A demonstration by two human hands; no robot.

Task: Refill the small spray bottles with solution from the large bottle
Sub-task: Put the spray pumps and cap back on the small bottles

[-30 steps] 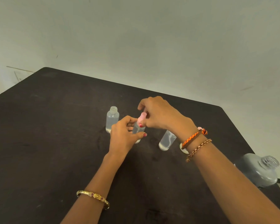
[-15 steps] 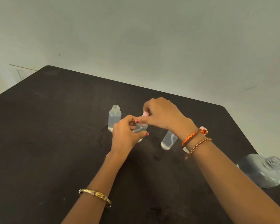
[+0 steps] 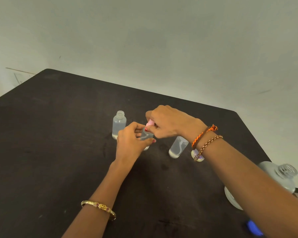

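Near the middle of the dark worktop (image 3: 58, 152), the left hand (image 3: 131, 143) was wrapped round the body of a small clear spray bottle (image 3: 146, 136), whose base rested on the surface, and the right hand (image 3: 167, 123) pinched its pink spray cap (image 3: 150, 124) from above. The step looked like unscrewing that cap, and it would go best with the bottle held upright and still while only the cap turned, then lifted straight so the dip tube cleared the neck without flicking drops. The large grey bottle (image 3: 280, 177), source of the solution, lay at the right edge, partly behind the right forearm. One small open-necked bottle (image 3: 119, 123) stood just left of the hands; another small bottle (image 3: 177, 147) stood to their right, its top hidden by the wrist. Both held only a shallow pale layer at the bottom, so no refilling seemed done yet. A plain pale wall (image 3: 162, 40) rose behind the worktop.
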